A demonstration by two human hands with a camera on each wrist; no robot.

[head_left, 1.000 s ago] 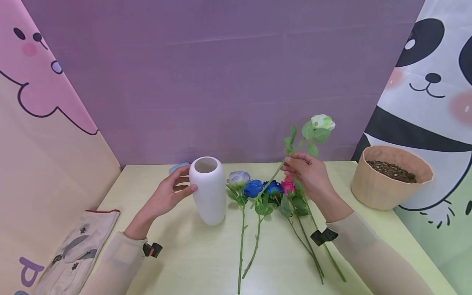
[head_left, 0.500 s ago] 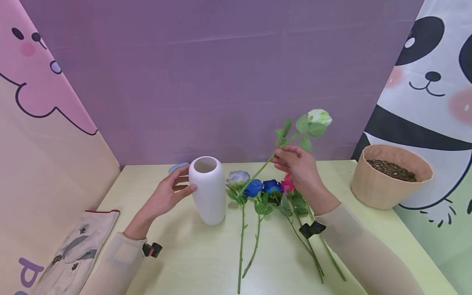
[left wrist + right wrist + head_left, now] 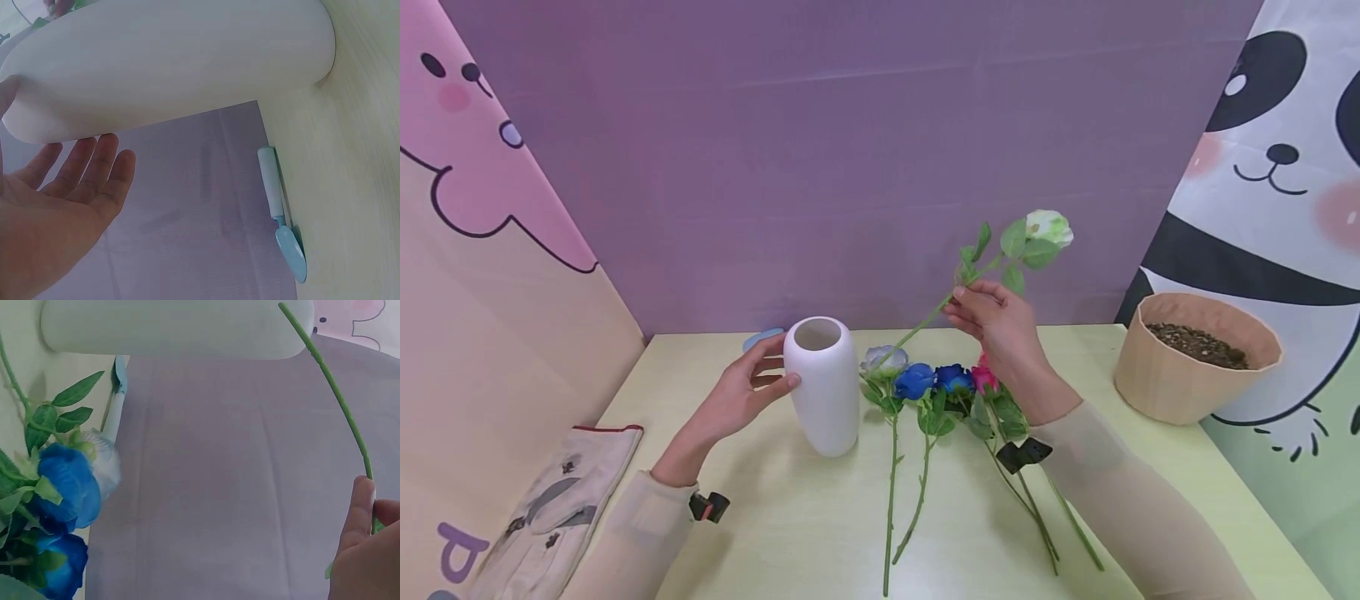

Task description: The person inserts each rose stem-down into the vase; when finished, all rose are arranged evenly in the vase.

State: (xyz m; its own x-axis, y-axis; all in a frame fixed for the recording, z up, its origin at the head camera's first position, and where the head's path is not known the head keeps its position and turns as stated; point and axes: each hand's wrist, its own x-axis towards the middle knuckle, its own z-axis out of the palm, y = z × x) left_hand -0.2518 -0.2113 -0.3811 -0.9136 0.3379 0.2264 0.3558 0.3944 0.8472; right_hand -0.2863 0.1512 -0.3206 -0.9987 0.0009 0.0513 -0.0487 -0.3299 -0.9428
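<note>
A white vase stands upright on the table, its mouth facing up. My left hand holds it near the top from the left, thumb at the front and fingers behind; the left wrist view shows fingertips against its wall. Above the table, my right hand pinches the green stem of a white-green rose. The bloom points up and right, while the stem slants down left toward the vase. In the right wrist view the bare stem end overlaps the vase's rim area; whether they touch I cannot tell.
Several artificial flowers lie right of the vase: a pale one, blue roses and a pink one, stems toward me. A soil-filled pot stands at right. A blue trowel lies behind the vase, folded cloth at left.
My right hand has moved left and upward with the white-green rose, bringing its stem end closer to the vase. The left hand and vase have stayed in place.
</note>
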